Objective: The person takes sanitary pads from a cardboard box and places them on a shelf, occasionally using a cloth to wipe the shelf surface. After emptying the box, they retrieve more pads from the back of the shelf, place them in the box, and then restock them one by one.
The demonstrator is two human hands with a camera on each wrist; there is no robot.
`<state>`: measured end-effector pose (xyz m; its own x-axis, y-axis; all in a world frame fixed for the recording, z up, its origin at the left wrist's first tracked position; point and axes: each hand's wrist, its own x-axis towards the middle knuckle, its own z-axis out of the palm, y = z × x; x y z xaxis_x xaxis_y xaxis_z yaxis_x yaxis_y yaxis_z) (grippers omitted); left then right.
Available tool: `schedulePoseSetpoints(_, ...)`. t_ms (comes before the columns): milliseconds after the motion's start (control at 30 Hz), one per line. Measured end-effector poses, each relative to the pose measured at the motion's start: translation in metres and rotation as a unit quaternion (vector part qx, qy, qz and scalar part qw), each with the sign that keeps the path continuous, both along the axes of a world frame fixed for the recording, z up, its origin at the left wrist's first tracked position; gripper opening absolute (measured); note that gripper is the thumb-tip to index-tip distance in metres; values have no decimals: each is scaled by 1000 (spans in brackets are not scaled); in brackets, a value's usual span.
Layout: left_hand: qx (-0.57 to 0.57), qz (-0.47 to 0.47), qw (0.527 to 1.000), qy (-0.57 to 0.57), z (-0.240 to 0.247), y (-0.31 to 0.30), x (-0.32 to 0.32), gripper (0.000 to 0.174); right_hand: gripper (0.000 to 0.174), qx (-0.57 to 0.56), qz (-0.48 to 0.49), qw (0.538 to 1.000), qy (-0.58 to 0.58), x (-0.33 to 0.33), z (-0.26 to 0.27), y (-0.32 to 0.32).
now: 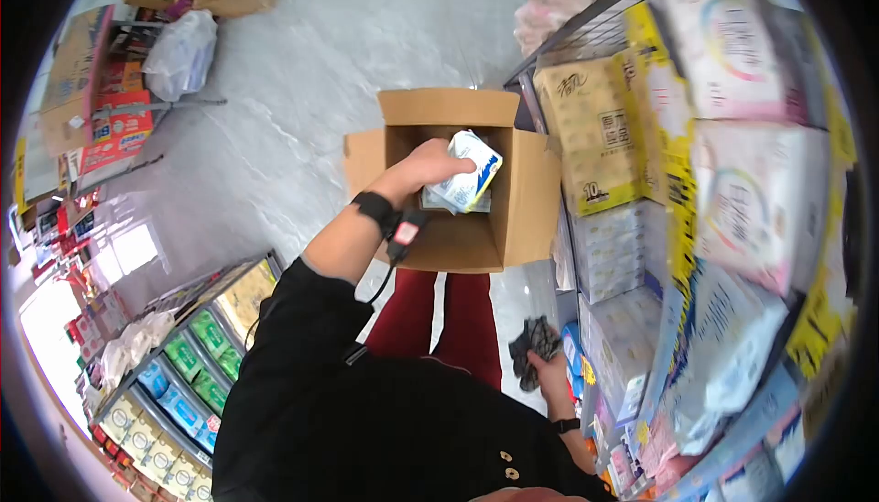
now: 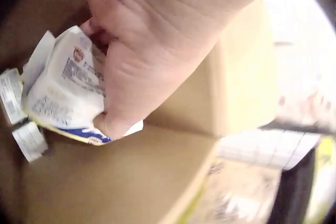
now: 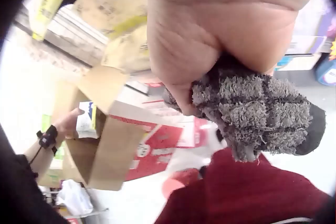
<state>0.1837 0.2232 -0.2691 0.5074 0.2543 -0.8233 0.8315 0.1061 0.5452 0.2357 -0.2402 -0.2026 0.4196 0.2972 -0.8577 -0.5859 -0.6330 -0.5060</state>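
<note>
My left hand [image 1: 423, 169] grips a white, blue and yellow printed packet [image 1: 478, 165] over the mouth of an open cardboard box [image 1: 533, 200]. In the left wrist view the thumb presses on the near face of the packet [image 2: 68, 85], and the other fingers are mostly hidden behind the hand. Small white packs [image 2: 30, 141] lie beyond it, deeper in the box. Off to the right, beside the shelf, my right hand [image 1: 551, 378] holds a bunched grey cleaning cloth [image 3: 262, 108] with a ribbed, fluffy surface and dark edging.
A shelf on the right carries large tissue packs [image 1: 591, 126] and white packages [image 1: 737, 44]. At the lower left stands another shelf with green packs [image 1: 206, 342]. A white plastic bag [image 1: 180, 55] hangs by cartons at the upper left. Grey marbled floor [image 1: 302, 71] surrounds the box.
</note>
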Motion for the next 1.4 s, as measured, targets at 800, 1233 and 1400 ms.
schedulePoseSetpoints(800, -450, 171, 811, -332, 264, -148, -13, 62, 52, 222, 162, 655, -704, -44, 256, 156)
schedulePoseSetpoints(1233, 68, -147, 889, -429, 347, -230, -12, 84, 43, 420, -224, 806, -352, 18, 289, 54)
schedulePoseSetpoints(1400, 93, -236, 843, -475, 335, -301, 1, 64, 51, 229, 221, 665, -676, 13, 314, -4)
